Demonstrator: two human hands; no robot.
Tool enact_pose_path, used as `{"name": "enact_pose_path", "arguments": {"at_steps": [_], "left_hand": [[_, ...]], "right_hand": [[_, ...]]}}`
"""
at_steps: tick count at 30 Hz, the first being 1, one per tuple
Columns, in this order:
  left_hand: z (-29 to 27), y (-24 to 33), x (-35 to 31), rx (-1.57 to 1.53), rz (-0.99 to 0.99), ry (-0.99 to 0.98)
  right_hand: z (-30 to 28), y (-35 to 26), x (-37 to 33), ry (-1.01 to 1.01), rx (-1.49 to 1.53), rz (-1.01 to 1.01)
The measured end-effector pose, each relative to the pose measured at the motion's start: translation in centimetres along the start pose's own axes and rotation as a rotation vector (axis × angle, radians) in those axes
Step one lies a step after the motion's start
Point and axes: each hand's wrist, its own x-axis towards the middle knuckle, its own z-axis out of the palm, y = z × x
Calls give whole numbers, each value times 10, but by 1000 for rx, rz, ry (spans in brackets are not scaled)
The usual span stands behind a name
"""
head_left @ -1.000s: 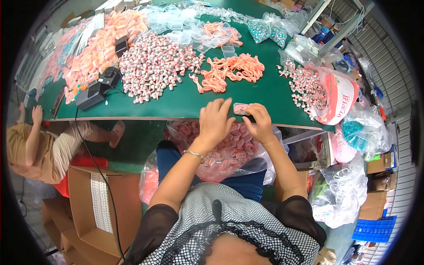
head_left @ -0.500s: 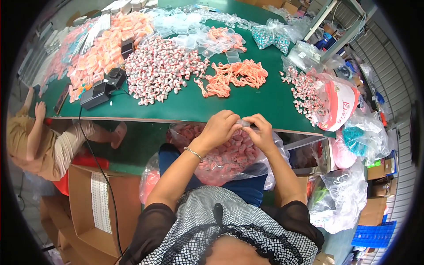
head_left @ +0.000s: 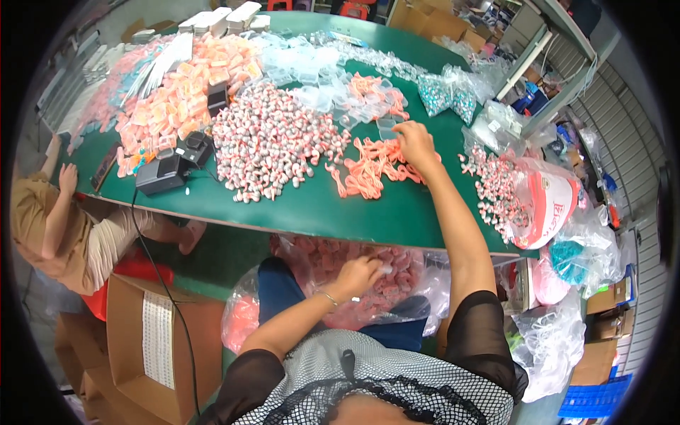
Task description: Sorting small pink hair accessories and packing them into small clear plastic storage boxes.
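Note:
Low over my lap, my left hand (head_left: 360,278) is closed on a small clear plastic piece (head_left: 385,269), which shows at its fingertips. Under it lies a large clear bag of pink pieces (head_left: 397,289). My right hand (head_left: 418,146) reaches across the table to the far edge of a pile of orange cord loops (head_left: 372,168). Its fingers are bent together beside a small clear plastic box (head_left: 387,128); whatever they pinch is hidden. Left of the cords spreads a heap of small grey-and-pink rounded pieces (head_left: 273,138).
Orange cases (head_left: 166,99) and clear boxes (head_left: 297,60) cover the green table's (head_left: 304,212) far left. A black device (head_left: 157,175) trails a cable. At right, a pink-and-white bag (head_left: 552,205) spills small pieces. An open carton (head_left: 134,347) stands at lower left, near another person (head_left: 53,227).
My hands have parted. The right one has moved from above my lap out to the cords and clear boxes, while the left has dropped lower with the small clear piece.

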Motion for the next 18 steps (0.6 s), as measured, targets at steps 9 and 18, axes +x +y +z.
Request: {"name": "enact_pose_path", "arguments": {"at_steps": [9, 18], "left_hand": [[59, -71, -10, 48, -96, -210], [-130, 56, 41, -45, 286, 192]], "right_hand": [[29, -4, 48, -350, -296, 347], [-12, 29, 24, 324, -179, -11]]}}
